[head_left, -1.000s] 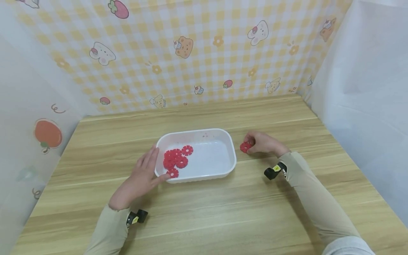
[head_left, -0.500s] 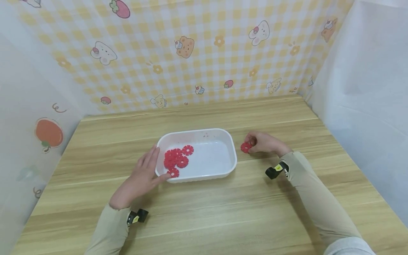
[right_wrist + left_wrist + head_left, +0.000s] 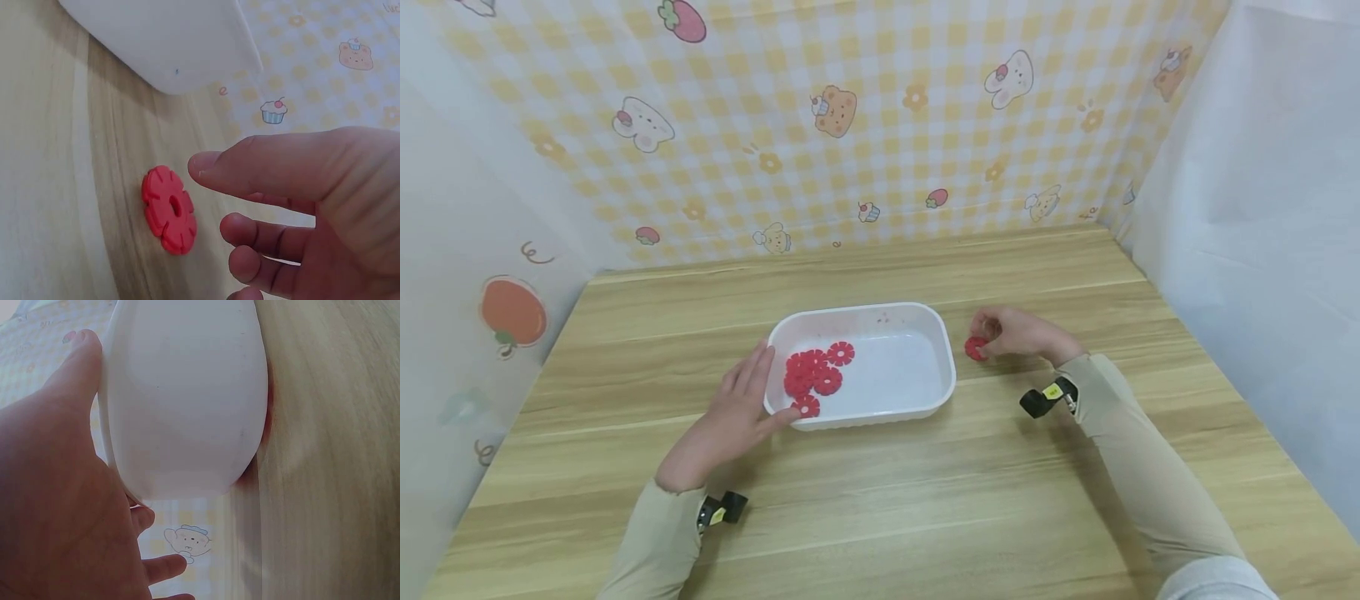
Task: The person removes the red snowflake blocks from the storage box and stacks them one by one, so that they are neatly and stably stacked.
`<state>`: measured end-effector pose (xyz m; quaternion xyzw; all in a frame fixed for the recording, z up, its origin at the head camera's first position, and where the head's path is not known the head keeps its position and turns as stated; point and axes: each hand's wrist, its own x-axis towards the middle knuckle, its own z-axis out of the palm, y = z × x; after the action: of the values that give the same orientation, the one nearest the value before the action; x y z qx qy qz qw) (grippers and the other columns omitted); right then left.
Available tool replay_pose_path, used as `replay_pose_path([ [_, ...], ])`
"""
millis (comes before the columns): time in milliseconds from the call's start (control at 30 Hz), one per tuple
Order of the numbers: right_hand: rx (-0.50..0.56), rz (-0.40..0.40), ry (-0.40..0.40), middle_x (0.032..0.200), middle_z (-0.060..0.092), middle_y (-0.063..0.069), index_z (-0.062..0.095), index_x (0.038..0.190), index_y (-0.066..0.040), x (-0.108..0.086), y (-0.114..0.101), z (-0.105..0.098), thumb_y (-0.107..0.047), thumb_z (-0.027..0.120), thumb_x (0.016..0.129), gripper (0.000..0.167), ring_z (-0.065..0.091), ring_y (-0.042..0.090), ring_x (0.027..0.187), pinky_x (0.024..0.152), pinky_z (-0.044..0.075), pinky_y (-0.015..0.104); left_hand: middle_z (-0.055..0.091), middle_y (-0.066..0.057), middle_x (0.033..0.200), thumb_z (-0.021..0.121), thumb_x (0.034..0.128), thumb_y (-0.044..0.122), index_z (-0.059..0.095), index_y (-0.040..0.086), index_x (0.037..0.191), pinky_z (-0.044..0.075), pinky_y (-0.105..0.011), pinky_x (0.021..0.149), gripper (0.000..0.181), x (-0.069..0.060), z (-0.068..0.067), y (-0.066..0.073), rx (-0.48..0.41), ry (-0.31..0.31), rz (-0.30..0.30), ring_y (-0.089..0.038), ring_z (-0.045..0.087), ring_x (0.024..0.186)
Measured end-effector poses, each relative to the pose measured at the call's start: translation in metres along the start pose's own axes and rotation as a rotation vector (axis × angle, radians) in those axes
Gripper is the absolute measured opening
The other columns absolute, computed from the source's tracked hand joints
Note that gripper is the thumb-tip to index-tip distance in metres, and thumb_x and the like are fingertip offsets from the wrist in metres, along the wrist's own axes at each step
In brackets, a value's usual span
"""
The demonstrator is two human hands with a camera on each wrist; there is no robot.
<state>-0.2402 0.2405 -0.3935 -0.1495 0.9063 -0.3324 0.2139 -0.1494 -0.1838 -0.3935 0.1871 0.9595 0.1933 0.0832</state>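
Observation:
A white plastic tray [image 3: 895,415] stands on the table with several red slotted building discs [image 3: 827,381] grouped in its left part. My left hand [image 3: 726,421] rests on the tray's left end, thumb over the near rim and fingers lying along the left side. The left wrist view shows the tray's wall [image 3: 187,394] beside this palm. To the right of the tray, my right hand [image 3: 1018,335] is at another red slotted disc [image 3: 975,349]. In the right wrist view this disc [image 3: 170,211] is on the tabletop, apart from the loosely bent fingers and thumb [image 3: 262,164].
The wood-grain table [image 3: 880,508] runs up to a yellow checked backdrop [image 3: 880,150] with printed cartoons. White sheeting [image 3: 1247,192] closes off the right side. A small black camera [image 3: 1038,403] sits on the right wrist, another camera [image 3: 734,507] on the left.
The right hand has shifted very slightly at the lone disc, which stays in about the same place. The left hand, the tray and its discs have not visibly moved.

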Motion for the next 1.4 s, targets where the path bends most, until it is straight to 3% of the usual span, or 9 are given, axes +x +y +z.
replay_pose_path([
  [300, 0.006, -0.015, 0.027, 0.094, 0.059, 0.012, 0.058, 0.11, 0.0, 0.001, -0.014, -0.002, -0.007, 0.072, 0.079, 0.034, 0.055, 0.023, 0.083, 0.072, 0.046, 0.029, 0.006, -0.024, 0.158, 0.064, 0.0873, 0.046, 0.005, -0.002, 0.151, 0.026, -0.069, 0.105, 0.1, 0.001, 0.003, -0.002, 0.002, 0.009, 0.005, -0.049, 0.016, 0.138],
  [533, -0.009, 0.019, 0.048, 0.097, 0.057, 0.01, 0.06, 0.113, -0.001, 0.003, -0.025, -0.006, -0.009, 0.069, 0.081, 0.035, 0.052, 0.022, 0.082, 0.068, 0.045, 0.028, 0.007, -0.024, 0.158, 0.066, 0.0867, 0.045, 0.005, -0.002, 0.151, 0.026, -0.069, 0.105, 0.1, 0.002, 0.003, -0.003, -0.001, 0.01, 0.0, -0.049, 0.016, 0.138],
  [867, -0.017, -0.037, 0.055, 0.101, 0.06, 0.016, 0.062, 0.111, 0.001, 0.007, -0.041, -0.011, -0.003, 0.064, 0.082, 0.029, 0.053, 0.024, 0.089, 0.073, 0.045, 0.029, 0.009, -0.024, 0.157, 0.066, 0.0863, 0.045, 0.006, -0.001, 0.152, 0.029, -0.068, 0.104, 0.1, 0.001, 0.003, -0.002, 0.0, 0.012, -0.001, -0.049, 0.017, 0.138],
  [1133, -0.019, -0.02, 0.051, 0.097, 0.059, 0.008, 0.063, 0.11, -0.005, 0.009, -0.053, -0.014, -0.009, 0.068, 0.081, 0.029, 0.053, 0.025, 0.088, 0.074, 0.044, 0.03, 0.009, -0.024, 0.157, 0.067, 0.086, 0.044, 0.007, -0.001, 0.151, 0.03, -0.068, 0.103, 0.1, 0.0, 0.001, -0.001, -0.008, 0.011, -0.006, -0.048, 0.018, 0.137],
  [1400, -0.017, -0.051, 0.039, 0.093, 0.06, 0.008, 0.065, 0.104, -0.003, 0.013, -0.063, -0.013, -0.006, 0.068, 0.081, 0.024, 0.051, 0.023, 0.083, 0.071, 0.043, 0.028, 0.01, -0.023, 0.157, 0.067, 0.0855, 0.045, 0.007, -0.002, 0.151, 0.034, -0.067, 0.101, 0.1, 0.0, 0.002, -0.002, -0.008, 0.015, -0.002, -0.047, 0.018, 0.137],
])
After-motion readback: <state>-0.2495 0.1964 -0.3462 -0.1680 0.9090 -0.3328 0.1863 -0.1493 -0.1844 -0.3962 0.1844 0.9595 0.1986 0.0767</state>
